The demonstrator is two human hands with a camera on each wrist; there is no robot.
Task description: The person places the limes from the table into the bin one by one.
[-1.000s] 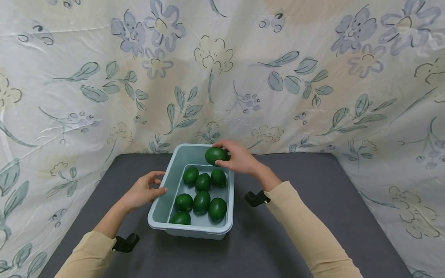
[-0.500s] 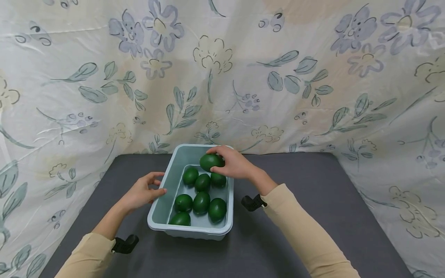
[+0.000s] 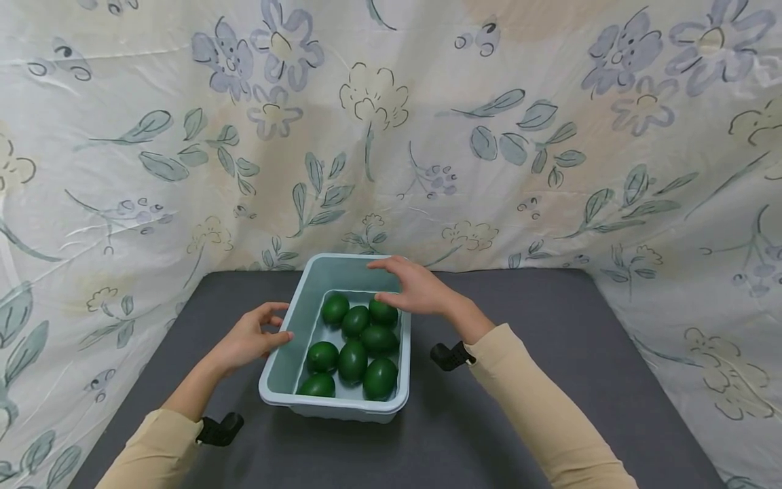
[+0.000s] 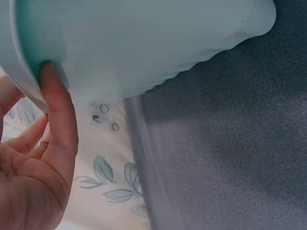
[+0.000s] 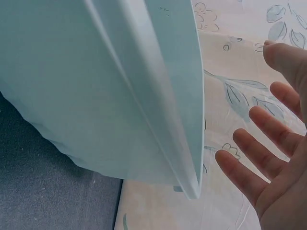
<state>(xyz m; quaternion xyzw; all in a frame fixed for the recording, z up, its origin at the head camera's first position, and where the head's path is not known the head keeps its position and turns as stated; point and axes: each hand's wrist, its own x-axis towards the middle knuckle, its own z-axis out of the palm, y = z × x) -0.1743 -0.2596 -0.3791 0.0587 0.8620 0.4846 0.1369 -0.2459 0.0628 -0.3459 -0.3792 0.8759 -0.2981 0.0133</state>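
A pale blue-green plastic tub [image 3: 334, 404] stands on the dark table and holds several glossy, dark green avocados [image 3: 352, 362]. My left hand [image 3: 249, 337] pinches the tub's left rim between thumb and fingers; the left wrist view shows the thumb [image 4: 56, 103] against the wall. Over the tub's back right corner, my right hand [image 3: 418, 288] hovers with nothing in it, fingers spread apart. In the right wrist view its fingers [image 5: 259, 153] are loosely extended beside the tub's rim [image 5: 158, 96]. One avocado [image 3: 379, 340] lies among the others on the right side.
The dark grey table [image 3: 519, 380] extends on both sides of the tub. Behind it hangs a flower-printed cloth [image 3: 391, 136], which also runs down along the table's left and right sides. A black wrist device [image 3: 451, 355] is strapped to each sleeve cuff.
My right hand has moved in over the tub and let go of its avocado, which now lies among the others. Nearby avocados shifted slightly. My left hand has stayed on the rim.
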